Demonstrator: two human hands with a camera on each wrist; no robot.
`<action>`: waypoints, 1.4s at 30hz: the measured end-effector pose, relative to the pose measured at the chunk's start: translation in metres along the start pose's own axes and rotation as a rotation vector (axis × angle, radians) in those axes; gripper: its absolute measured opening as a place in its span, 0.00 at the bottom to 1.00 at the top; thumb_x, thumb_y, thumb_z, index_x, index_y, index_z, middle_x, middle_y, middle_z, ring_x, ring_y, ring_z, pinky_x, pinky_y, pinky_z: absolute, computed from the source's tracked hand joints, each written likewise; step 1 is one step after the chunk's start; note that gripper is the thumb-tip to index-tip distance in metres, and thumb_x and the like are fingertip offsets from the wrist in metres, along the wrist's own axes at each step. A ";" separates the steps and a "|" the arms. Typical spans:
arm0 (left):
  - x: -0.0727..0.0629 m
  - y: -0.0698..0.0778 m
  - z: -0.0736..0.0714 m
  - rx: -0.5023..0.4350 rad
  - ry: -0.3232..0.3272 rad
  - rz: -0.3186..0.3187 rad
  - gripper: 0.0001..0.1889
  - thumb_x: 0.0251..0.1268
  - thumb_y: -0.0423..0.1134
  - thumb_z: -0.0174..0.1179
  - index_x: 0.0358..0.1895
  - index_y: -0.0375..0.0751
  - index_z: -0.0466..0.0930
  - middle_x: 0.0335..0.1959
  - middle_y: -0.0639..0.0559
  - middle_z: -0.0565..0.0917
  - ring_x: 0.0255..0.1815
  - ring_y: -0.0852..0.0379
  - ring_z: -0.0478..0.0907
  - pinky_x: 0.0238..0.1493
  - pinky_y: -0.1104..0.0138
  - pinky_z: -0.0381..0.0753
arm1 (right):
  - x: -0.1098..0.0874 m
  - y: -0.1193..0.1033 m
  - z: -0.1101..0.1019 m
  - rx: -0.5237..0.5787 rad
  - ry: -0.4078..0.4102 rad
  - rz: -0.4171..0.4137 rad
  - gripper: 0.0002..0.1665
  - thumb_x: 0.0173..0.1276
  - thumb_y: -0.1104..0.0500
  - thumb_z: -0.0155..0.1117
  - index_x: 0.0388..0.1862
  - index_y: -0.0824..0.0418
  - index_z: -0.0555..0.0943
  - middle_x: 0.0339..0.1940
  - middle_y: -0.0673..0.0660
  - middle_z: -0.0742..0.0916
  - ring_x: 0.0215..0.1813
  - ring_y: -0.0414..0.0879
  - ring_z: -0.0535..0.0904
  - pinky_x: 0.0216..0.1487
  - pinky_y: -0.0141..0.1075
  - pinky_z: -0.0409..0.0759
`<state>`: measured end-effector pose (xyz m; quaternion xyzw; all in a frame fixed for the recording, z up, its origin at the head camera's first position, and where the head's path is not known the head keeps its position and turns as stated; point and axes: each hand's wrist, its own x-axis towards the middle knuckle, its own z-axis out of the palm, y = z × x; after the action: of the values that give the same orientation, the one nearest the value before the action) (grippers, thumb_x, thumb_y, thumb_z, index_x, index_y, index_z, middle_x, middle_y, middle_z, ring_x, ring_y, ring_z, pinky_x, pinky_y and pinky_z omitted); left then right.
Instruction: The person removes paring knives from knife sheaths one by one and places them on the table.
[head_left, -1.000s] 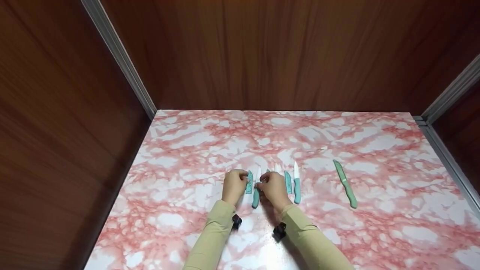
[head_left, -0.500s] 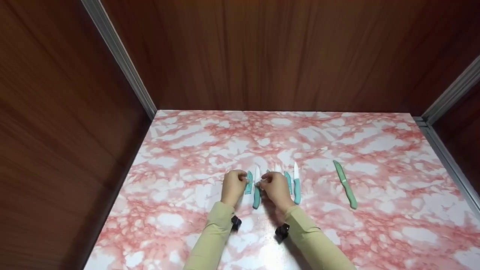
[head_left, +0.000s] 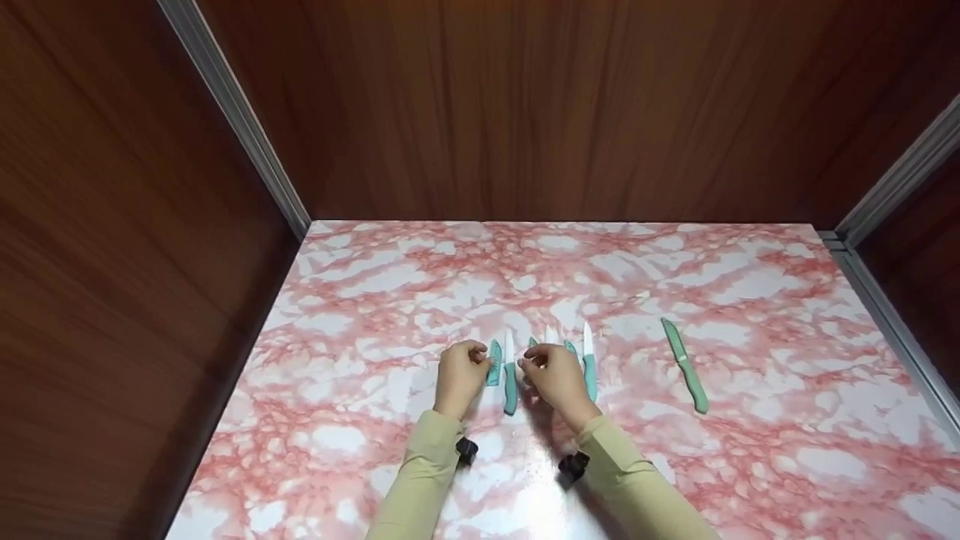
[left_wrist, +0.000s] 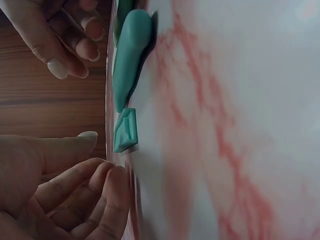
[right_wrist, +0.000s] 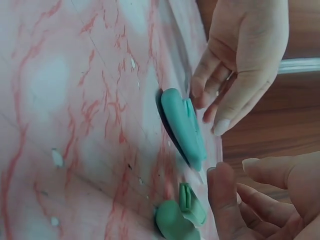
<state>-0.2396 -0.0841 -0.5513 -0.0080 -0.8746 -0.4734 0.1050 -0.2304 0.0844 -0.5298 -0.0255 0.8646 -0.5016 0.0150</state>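
Observation:
Between the two hands lies a paring knife with a teal handle and a bare pale blade, pointing away. Just left of it is its teal blade sheath, right by the fingertips of my left hand. That hand holds nothing; its thumb and fingers stand apart in the left wrist view. My right hand hovers just right of the knife, fingers loosely bent, nothing held. Beneath it, partly hidden, lie a green sheath and a knife with a green handle.
Right of my right hand are a partly covered teal sheath and another teal-handled knife. Farther right lies a green knife with its blade covered. Wood-grain panels rise behind and left of the marbled red-and-white table.
My right fingers have left the middle knife and drawn slightly right. That knife has turned a little straighter beside its sheath. My left hand has eased slightly left.

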 end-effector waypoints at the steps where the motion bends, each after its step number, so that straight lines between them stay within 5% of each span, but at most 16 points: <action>1: -0.001 0.001 0.000 0.004 0.002 0.003 0.07 0.54 0.29 0.67 0.37 0.32 0.85 0.24 0.53 0.79 0.28 0.58 0.77 0.34 0.63 0.80 | -0.001 0.000 -0.001 -0.014 0.001 -0.010 0.11 0.66 0.62 0.64 0.43 0.68 0.82 0.26 0.56 0.83 0.25 0.54 0.82 0.22 0.38 0.81; 12: -0.004 0.014 0.001 0.097 0.010 0.146 0.12 0.54 0.32 0.69 0.42 0.31 0.84 0.39 0.43 0.82 0.39 0.45 0.80 0.41 0.59 0.80 | -0.011 0.004 -0.025 -0.145 0.077 -0.072 0.12 0.64 0.61 0.66 0.44 0.66 0.84 0.30 0.51 0.85 0.34 0.43 0.81 0.37 0.39 0.80; 20: -0.004 0.025 0.007 0.129 -0.043 0.196 0.14 0.58 0.37 0.68 0.44 0.32 0.84 0.44 0.46 0.81 0.48 0.47 0.78 0.52 0.59 0.77 | -0.018 0.009 -0.040 -0.196 0.070 -0.127 0.15 0.64 0.59 0.66 0.48 0.64 0.83 0.44 0.56 0.86 0.47 0.51 0.80 0.49 0.45 0.79; 27: -0.002 0.035 0.013 0.174 -0.088 0.221 0.18 0.62 0.41 0.65 0.50 0.32 0.82 0.55 0.39 0.78 0.58 0.43 0.74 0.60 0.57 0.71 | -0.024 0.013 -0.049 -0.273 0.024 -0.227 0.25 0.64 0.57 0.67 0.59 0.64 0.77 0.58 0.61 0.80 0.61 0.55 0.73 0.62 0.49 0.70; 35: -0.004 0.046 0.025 0.216 -0.183 0.248 0.26 0.64 0.43 0.63 0.62 0.34 0.74 0.64 0.38 0.72 0.68 0.41 0.64 0.68 0.53 0.60 | -0.034 0.014 -0.054 -0.348 0.021 -0.314 0.29 0.67 0.54 0.64 0.64 0.64 0.74 0.65 0.64 0.73 0.66 0.59 0.67 0.64 0.51 0.67; 42: -0.009 0.053 0.034 0.245 -0.204 0.318 0.26 0.65 0.45 0.62 0.63 0.35 0.74 0.63 0.38 0.72 0.67 0.39 0.64 0.68 0.49 0.59 | -0.042 0.020 -0.063 -0.398 0.023 -0.363 0.30 0.70 0.49 0.60 0.65 0.65 0.72 0.67 0.65 0.71 0.69 0.60 0.62 0.65 0.54 0.64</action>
<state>-0.2307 -0.0260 -0.5278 -0.1809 -0.9193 -0.3379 0.0896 -0.1923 0.1513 -0.5159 -0.1769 0.9275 -0.3167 -0.0902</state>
